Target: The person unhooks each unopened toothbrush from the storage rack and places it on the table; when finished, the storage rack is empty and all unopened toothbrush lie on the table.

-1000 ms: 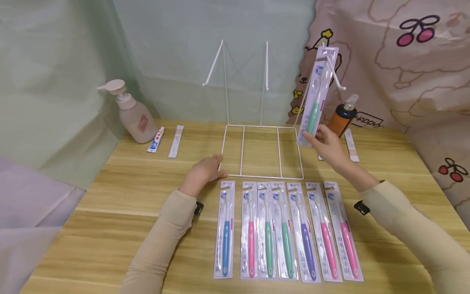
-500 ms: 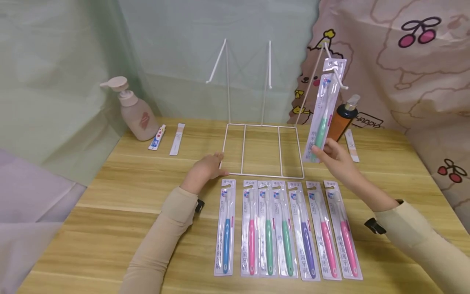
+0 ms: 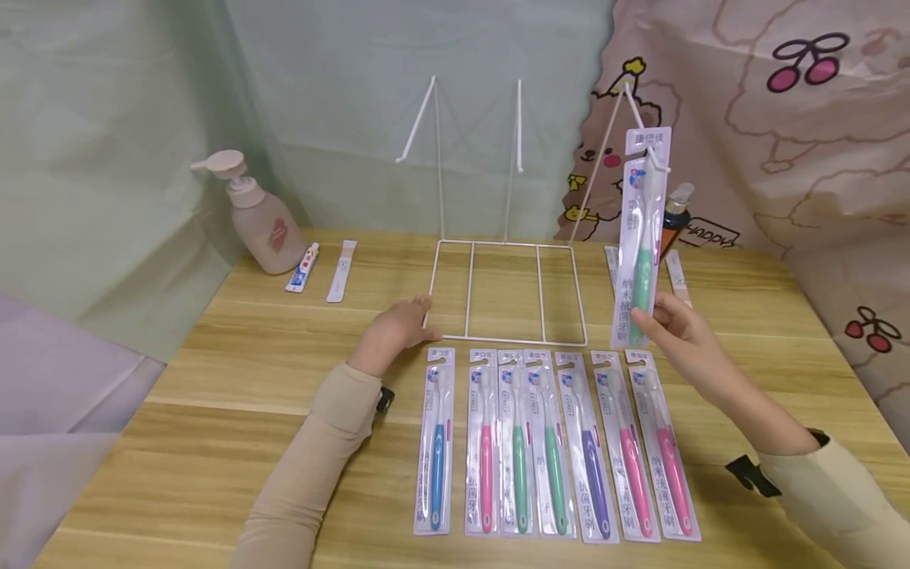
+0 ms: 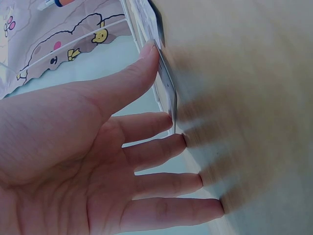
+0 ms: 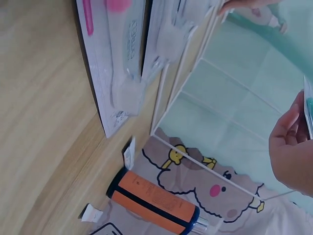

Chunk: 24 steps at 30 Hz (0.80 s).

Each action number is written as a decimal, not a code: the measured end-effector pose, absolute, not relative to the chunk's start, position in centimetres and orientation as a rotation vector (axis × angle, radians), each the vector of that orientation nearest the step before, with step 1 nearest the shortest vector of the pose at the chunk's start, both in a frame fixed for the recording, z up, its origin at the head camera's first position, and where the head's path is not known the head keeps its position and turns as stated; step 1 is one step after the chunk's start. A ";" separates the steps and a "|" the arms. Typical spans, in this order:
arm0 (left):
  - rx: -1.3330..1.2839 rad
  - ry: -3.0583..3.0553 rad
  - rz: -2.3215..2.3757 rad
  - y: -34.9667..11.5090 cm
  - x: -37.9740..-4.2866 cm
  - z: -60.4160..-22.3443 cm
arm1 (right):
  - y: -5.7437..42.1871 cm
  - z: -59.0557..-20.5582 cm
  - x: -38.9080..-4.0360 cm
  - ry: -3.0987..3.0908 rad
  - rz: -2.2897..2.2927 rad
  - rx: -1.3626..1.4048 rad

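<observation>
My right hand (image 3: pixel 678 336) pinches the lower end of a packaged toothbrush (image 3: pixel 645 261) with a green handle. The package stands nearly upright, and the tip of the right hook (image 3: pixel 634 105) on a white wire rack (image 3: pixel 498 341) pokes through the slot at its top. At the rack's front left corner, my left hand (image 3: pixel 398 328) rests on the table and touches the base wire. Its fingers (image 4: pixel 156 147) are straight in the left wrist view, tips against the wood. In the right wrist view, the right hand (image 5: pixel 288 147) shows at the edge, holding the package.
Several packaged toothbrushes lie in a row before the rack, from a blue one (image 3: pixel 438 474) to a pink one (image 3: pixel 675 482). A pump bottle (image 3: pixel 266 237), toothpaste tube (image 3: pixel 302 269) and thin sachet (image 3: pixel 342 273) are at left. Behind the held package stands an orange bottle (image 5: pixel 151 200).
My right hand has drawn the green toothbrush package forward and down, so its slot now sits near the hook's tip. My left hand has stayed at the rack's corner.
</observation>
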<state>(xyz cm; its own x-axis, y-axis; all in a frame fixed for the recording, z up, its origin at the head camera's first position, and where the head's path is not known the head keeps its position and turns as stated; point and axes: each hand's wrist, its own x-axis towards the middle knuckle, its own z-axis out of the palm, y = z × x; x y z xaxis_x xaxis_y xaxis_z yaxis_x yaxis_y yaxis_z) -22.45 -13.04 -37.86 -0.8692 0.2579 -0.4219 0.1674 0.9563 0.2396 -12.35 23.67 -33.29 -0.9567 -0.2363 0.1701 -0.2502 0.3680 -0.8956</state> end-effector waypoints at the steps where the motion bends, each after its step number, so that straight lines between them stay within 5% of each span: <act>1: 0.306 2.647 0.271 -13.1 -22.4 -37.9 | 23.7 -33.2 -12.0 -2.595 1.703 0.461; 24: 0.306 2.643 0.256 -12.9 -22.3 -37.7 | 23.7 -33.1 -8.2 -2.410 1.875 0.600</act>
